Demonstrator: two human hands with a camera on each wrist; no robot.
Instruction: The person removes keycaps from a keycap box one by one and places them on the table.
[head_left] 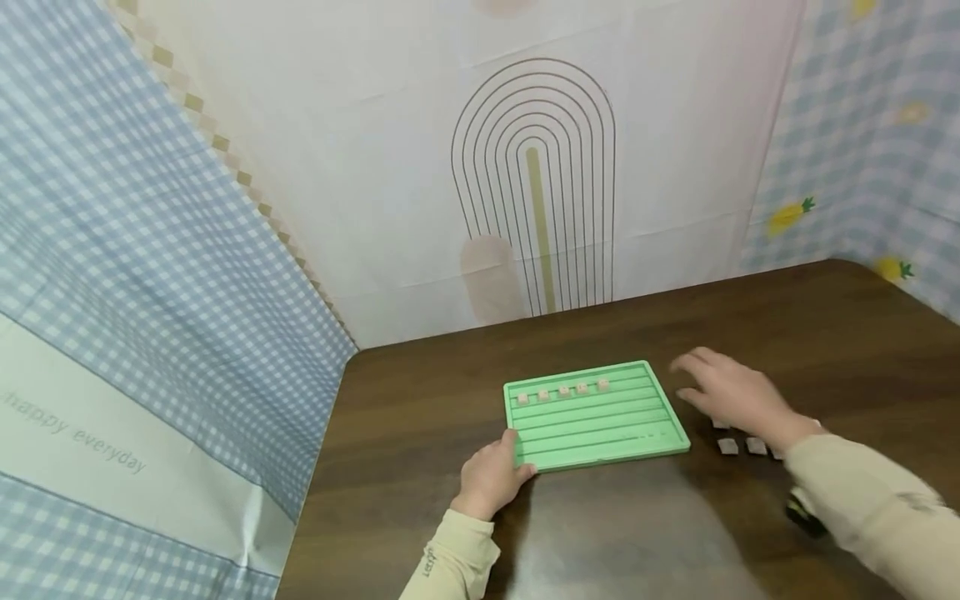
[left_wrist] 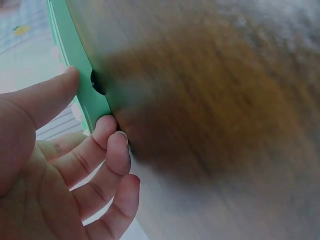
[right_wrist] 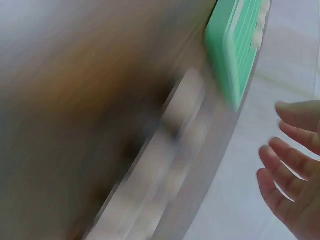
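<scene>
Green tray (head_left: 592, 435) on the brown table (head_left: 405, 417), and a person's two arms reaching toward it: that was what I saw. Nearest came the pale sleeves, the left one (head_left: 453, 554) with dark lettering near the cuff, the right one (head_left: 873, 492) stretched past a small dark object (head_left: 804, 515) partly tucked under it.

The left hand (head_left: 489, 479) pinched the tray at its near left corner, thumb on one side of the rim and fingertips on the other. Just beyond the right cuff sat some loose pale blocks (head_left: 756, 447), partly hidden by the arm, so I couldn't count them. Over them, just right of the tray and apart from it, hung the right hand (head_left: 726, 393), fingers loosely bent and spread, gripping nothing.

Along the tray's far side, five small pale cubes (head_left: 564, 392) stood spaced in a line, starting from the left. Behind the table hung a white cloth (head_left: 390, 208) printed with nested arches, between blue checked curtains (head_left: 187, 217), the right-hand one dotted with pineapples.
</scene>
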